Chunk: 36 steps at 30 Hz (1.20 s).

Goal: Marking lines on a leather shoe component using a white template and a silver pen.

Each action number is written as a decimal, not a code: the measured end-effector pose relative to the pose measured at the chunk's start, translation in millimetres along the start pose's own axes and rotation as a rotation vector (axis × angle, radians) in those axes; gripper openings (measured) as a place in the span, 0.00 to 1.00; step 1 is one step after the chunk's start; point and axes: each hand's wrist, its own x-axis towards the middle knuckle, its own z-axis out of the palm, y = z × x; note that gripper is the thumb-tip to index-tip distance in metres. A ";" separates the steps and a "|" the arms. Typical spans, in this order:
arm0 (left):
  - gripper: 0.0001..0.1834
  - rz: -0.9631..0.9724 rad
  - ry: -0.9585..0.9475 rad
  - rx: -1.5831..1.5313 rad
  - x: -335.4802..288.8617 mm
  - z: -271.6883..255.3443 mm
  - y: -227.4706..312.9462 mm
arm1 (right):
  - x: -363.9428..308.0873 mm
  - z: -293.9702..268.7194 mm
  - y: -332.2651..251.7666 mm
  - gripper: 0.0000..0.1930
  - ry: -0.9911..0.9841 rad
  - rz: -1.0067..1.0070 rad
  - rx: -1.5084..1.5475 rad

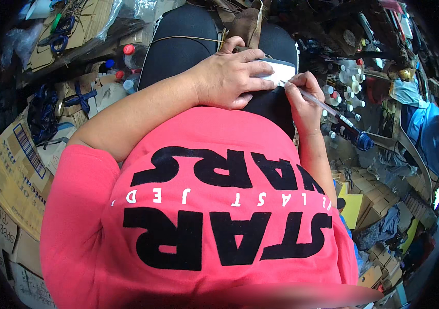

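My left hand (232, 74) lies over my lap with its fingers spread, pressing on a flat white piece (284, 70) with a dark edge. The piece rests on my dark-trousered thigh, partly covered by those fingers. My right hand (306, 105) is closed around a clear-barrelled pen (314, 99), whose tip meets the white piece near my left fingertips. Beyond my left index finger stands a brown leather-like piece (249, 28) between my knees. A thin tan cord (188, 37) runs across my left knee toward it.
Bottles with red and blue caps (129, 50) stand left of my knee. Several white-capped bottles (350, 87) crowd the right side. Blue-handled scissors (60, 41) lie on cardboard at upper left. Cardboard (21, 175) covers the left; a blue cloth (425, 136) hangs far right.
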 end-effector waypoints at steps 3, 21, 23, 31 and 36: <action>0.26 -0.001 0.000 -0.004 0.3 -0.2 0.2 | 1.0 0.6 5.2 0.05 0.018 -0.046 -0.066; 0.26 0.003 0.015 -0.009 0.2 0.7 -0.4 | 0.0 0.4 4.1 0.04 0.014 -0.025 -0.032; 0.26 0.002 0.013 -0.008 0.6 0.8 -0.2 | 0.3 -0.9 4.8 0.04 0.016 -0.037 -0.025; 0.27 -0.004 0.003 0.000 0.9 -0.8 1.0 | -0.4 -0.4 3.2 0.04 0.017 -0.033 -0.023; 0.27 -0.003 -0.005 -0.001 0.9 -1.3 1.2 | -2.0 0.5 1.5 0.04 0.013 -0.025 -0.025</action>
